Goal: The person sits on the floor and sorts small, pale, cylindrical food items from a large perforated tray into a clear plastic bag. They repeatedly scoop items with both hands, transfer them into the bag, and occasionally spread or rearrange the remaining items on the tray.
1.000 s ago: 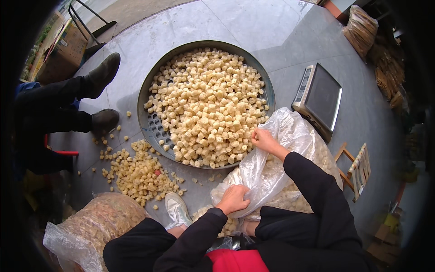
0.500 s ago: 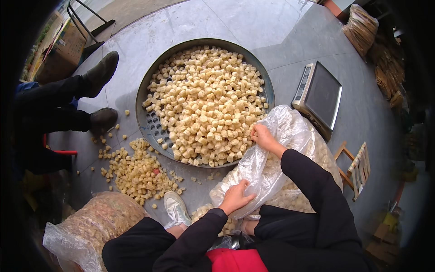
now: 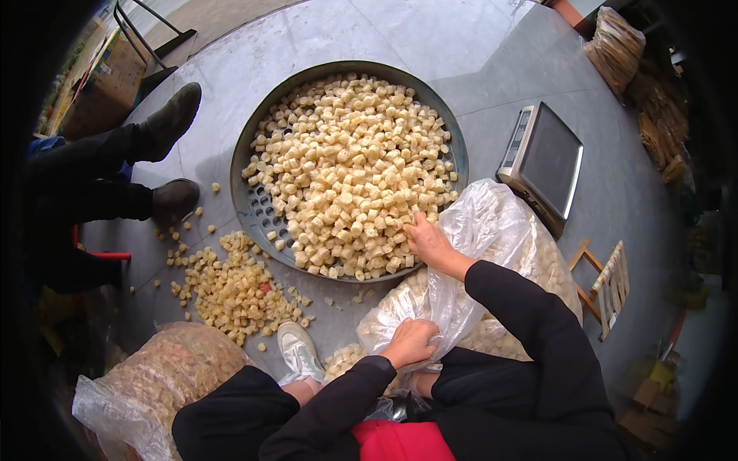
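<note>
A wide round tray point(image 3: 244, 201) with a perforated bottom is heaped with pale, stubby cylindrical pieces that look like dried scallops point(image 3: 346, 173). Against its near right rim leans a clear plastic bag point(image 3: 511, 257) filled with similar pieces. My left hand point(image 3: 411, 342) is closed on the bag's near edge, low in front of my knees. Over the tray's near right rim, my right hand point(image 3: 432, 242) touches the heap with its fingers curled together. Whatever lies between those fingertips is too small to make out.
A flat scale point(image 3: 542, 165) stands right of the tray, with a folding stool point(image 3: 603, 292) nearer. Loose pieces point(image 3: 238, 292) lie on the floor at left. A full bag point(image 3: 173, 373) is by my left leg. Another person's shoes point(image 3: 175, 201) are at far left.
My right hand has moved left from the bag's edge onto the heap. My left hand has shifted slightly right and down, its fingers now more closed over the plastic.
</note>
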### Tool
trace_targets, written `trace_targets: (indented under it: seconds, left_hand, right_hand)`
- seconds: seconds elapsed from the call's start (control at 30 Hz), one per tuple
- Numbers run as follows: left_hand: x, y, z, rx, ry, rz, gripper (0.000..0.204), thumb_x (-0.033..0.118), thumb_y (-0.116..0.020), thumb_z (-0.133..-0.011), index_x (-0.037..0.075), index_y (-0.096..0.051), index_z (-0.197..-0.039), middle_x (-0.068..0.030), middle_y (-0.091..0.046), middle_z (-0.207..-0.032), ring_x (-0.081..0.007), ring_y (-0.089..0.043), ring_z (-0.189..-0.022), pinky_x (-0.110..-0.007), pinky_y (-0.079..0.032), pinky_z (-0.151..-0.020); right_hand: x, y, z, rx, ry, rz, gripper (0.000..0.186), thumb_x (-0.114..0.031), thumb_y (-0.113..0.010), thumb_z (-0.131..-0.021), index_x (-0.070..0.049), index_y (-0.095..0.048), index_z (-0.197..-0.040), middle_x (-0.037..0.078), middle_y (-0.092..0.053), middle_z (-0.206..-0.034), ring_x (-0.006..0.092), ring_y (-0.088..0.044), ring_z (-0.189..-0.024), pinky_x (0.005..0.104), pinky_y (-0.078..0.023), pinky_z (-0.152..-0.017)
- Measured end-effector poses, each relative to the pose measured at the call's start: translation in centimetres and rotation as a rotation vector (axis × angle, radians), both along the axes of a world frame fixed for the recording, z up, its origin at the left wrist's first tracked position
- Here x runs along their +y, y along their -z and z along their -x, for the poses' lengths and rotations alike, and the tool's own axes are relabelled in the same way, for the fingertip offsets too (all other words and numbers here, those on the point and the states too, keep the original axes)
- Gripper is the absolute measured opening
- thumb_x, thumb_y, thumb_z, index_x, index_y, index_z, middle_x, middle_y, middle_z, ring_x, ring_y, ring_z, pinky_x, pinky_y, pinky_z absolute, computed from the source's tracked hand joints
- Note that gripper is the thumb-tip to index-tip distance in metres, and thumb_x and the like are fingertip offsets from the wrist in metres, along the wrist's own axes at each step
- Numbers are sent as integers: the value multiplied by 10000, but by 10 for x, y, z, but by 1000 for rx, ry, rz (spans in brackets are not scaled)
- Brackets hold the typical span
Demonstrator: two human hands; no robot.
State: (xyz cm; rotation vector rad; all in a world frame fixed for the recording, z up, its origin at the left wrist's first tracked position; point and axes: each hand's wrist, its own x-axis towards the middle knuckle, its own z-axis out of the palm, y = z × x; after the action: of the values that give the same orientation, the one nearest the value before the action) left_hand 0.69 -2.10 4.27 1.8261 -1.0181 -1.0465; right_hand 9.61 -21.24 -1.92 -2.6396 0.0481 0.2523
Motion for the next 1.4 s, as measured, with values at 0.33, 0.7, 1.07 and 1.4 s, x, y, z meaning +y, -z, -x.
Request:
trace_targets:
  seconds: [0.33,0.7,1.07,1.4]
  left_hand:
    - [12,25,8,-40,-76,13,210,203,-611,-740,3,-573,-793,-194,-606,-833,-382,-579,-856,-461,-447,-733]
    - [17,28,9,-29,-119,33,220,195,-606,-720,8,-578,-832,-202,-601,-843,-387,-576,-860,-475,-444,-738]
    - [13,20,11,-48,-41,-10,278,230,-623,-701,20,-589,-880,-150,-595,-910,-335,-564,-931,-439,-425,-775]
    - [10,12,7,-73,26,-58,282,211,-628,-696,34,-581,-911,-128,-576,-933,-315,-547,-962,-434,-400,-788]
  right_hand:
    - [1,-21,-15,479,519,-765,211,-210,-736,-777,-5,-690,-756,63,-603,-599,128,-543,-497,269,-459,-478]
    - [119,-110,-62,283,-124,-684,678,-290,-728,-807,158,-453,-1234,236,-635,-1035,223,-670,-853,300,-563,-653]
    - [-6,-16,-1,213,-318,97,57,-105,-639,-680,-59,-663,-656,132,-634,-686,285,-648,-676,415,-504,-604]
    - [-7,18,10,-102,-573,276,118,-112,-574,-726,-76,-633,-630,82,-584,-758,258,-644,-706,380,-499,-574]
